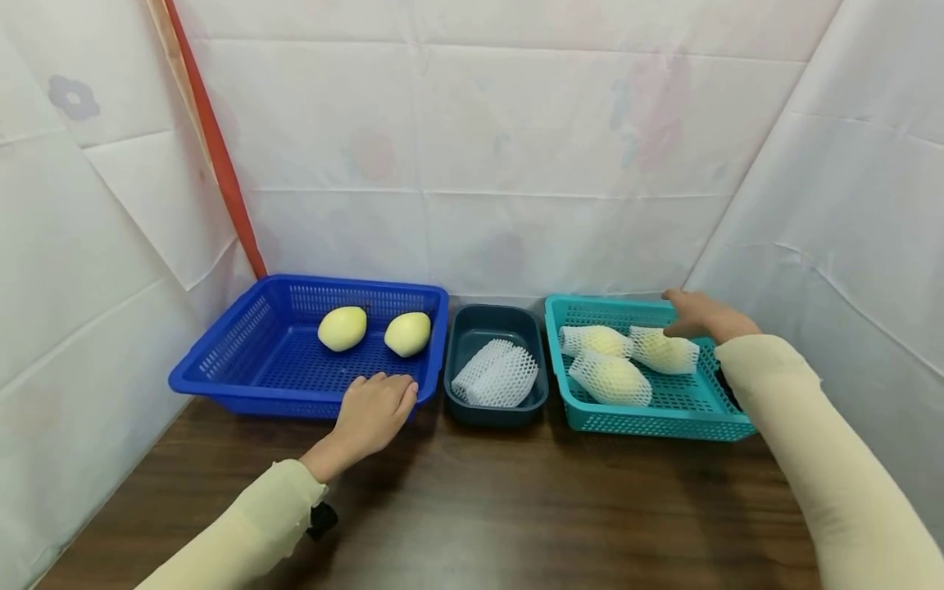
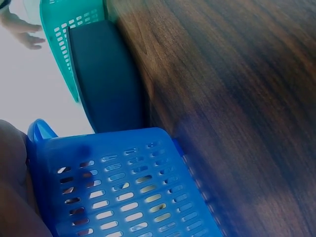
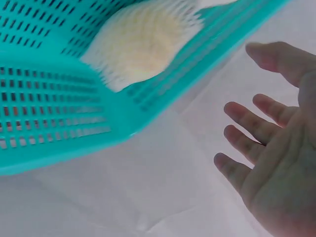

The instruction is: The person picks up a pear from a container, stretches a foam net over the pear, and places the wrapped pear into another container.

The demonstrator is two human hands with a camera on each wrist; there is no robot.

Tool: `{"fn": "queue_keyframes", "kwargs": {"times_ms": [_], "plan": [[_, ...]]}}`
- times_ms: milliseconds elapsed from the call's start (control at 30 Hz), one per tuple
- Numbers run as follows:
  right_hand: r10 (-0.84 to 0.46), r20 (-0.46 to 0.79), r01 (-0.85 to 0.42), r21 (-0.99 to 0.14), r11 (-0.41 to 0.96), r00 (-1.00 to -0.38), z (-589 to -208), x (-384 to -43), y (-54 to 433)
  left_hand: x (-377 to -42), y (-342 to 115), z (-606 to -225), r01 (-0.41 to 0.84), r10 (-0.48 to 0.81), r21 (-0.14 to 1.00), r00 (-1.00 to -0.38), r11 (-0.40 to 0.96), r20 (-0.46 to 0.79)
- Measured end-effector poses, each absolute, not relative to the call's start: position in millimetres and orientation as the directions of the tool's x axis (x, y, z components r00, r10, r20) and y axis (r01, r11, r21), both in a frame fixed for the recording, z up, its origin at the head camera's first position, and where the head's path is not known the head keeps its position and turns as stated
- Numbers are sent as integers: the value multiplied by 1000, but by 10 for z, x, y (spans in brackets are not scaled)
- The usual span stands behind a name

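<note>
My left hand is at the front right corner of a blue basket, its fingers bent over the rim; the fingertips are hidden. Two pale yellow fruits, oval with a slight taper, lie in that basket. At the right, my right hand hovers over the back right rim of a turquoise basket, with nothing held. Its fingers are spread apart in the right wrist view. Inside the turquoise basket lie three similar fruits, each in a white foam net; one netted fruit is just below this hand.
Between the baskets stands a small dark teal tub with empty white foam nets in it. All three containers line up against a white cloth wall on a dark wooden table. A red strip hangs at the back left.
</note>
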State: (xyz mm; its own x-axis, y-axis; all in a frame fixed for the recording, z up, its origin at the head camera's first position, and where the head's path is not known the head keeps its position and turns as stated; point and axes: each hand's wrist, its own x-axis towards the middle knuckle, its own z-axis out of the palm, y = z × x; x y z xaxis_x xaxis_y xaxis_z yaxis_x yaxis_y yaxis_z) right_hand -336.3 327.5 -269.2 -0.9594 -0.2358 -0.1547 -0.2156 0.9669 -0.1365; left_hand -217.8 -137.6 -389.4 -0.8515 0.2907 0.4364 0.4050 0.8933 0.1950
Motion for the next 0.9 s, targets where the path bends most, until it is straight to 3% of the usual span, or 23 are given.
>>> {"fn": "queue_keyframes", "kwargs": {"times_ms": [200, 433, 700, 900], "plan": [[-378, 2, -376, -102, 921, -926, -2637, -3018, 3002, -2188, -1395, -3868, 416, 298, 202, -848, 887, 439], [-447, 125, -463, -173, 869, -886, -2916, -2612, 2648, -2194, -1384, -3880, 415, 301, 208, -855, 886, 423], [-433, 77, -438, -228, 870, -898, -3384, -2410, 2332, -2198, -1377, -3861, 402, 293, 224, -869, 888, 399], [-411, 83, -420, -196, 886, -908, -3638, -2367, 2216, -2190, -1376, -3824, 385, 285, 239, -887, 891, 363]]}}
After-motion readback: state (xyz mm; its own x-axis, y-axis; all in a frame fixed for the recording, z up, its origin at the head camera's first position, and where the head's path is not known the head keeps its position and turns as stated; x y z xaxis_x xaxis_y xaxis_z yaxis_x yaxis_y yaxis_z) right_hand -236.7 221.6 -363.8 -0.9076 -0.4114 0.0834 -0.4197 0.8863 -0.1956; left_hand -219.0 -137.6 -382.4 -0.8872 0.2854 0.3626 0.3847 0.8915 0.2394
